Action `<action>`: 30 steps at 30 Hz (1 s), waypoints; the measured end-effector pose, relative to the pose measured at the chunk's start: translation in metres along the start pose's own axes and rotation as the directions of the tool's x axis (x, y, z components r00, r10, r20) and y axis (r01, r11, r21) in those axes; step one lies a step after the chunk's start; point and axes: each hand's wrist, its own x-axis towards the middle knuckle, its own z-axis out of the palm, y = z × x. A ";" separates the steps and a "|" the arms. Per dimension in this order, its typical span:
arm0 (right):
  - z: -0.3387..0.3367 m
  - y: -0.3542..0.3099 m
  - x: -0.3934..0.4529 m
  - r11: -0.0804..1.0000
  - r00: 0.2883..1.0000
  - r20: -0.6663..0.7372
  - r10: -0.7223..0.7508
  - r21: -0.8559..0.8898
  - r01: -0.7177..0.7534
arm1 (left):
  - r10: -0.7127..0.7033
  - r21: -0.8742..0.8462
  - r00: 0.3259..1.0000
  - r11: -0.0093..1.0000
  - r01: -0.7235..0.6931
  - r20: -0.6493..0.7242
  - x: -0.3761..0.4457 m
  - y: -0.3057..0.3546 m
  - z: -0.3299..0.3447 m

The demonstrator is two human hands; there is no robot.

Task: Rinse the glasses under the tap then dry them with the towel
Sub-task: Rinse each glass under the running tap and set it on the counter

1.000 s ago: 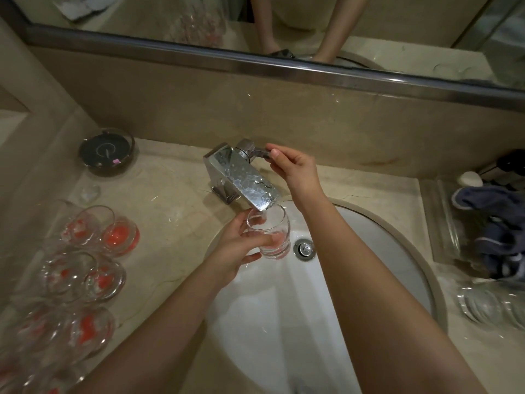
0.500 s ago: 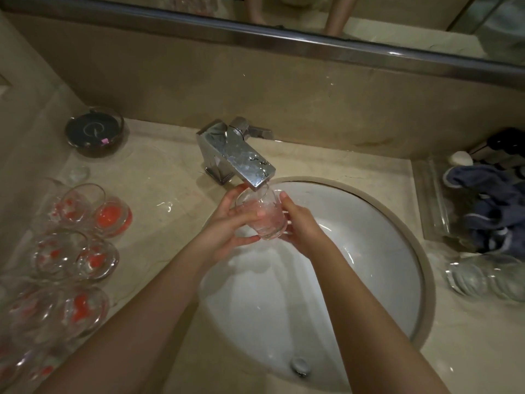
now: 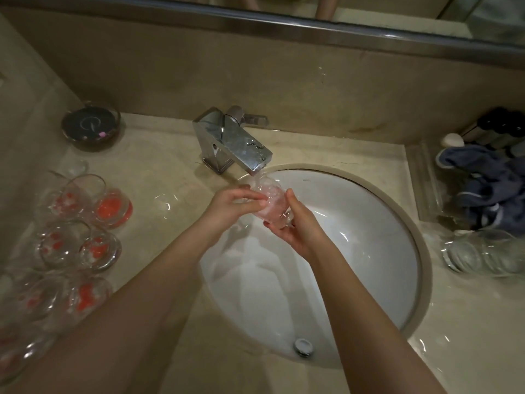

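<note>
A clear glass (image 3: 271,201) is tilted under the spout of the chrome tap (image 3: 235,143), over the white sink (image 3: 369,251). My left hand (image 3: 230,204) grips the glass from the left, fingers across its side. My right hand (image 3: 298,223) cups it from the right and below. Water in the glass looks blurred. Several glasses with red spots (image 3: 71,231) lie on the counter at the left. A blue towel (image 3: 488,189) is bunched in a clear tray at the right.
A dark round dish (image 3: 91,127) sits at the back left of the counter. Clear glasses (image 3: 483,251) stand at the right of the sink, in front of the tray. Dark bottles (image 3: 500,123) stand at the back right. A mirror runs along the wall above.
My right hand left the tap handle and came down onto the glass. Both hands now hold it, tilted more steeply under the spout.
</note>
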 end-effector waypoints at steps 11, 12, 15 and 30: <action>0.001 -0.019 -0.001 0.947 0.977 0.089 -0.193 -0.244 0.209 | -0.123 -0.258 0.970 0.950 0.176 0.210 0.011 0.014 0.002; 0.000 -0.021 0.001 0.947 0.976 0.097 -0.197 -0.239 0.215 | -0.111 -0.273 0.969 0.947 0.170 0.219 0.012 0.014 0.002; -0.002 -0.033 0.002 0.967 0.990 0.103 -0.092 -0.229 0.114 | -0.054 -0.303 0.969 0.944 0.127 0.240 0.012 0.013 0.005; -0.006 -0.044 0.005 0.945 0.979 0.197 0.041 -0.327 0.026 | -0.116 -0.336 0.968 0.923 0.188 0.221 0.017 0.020 0.001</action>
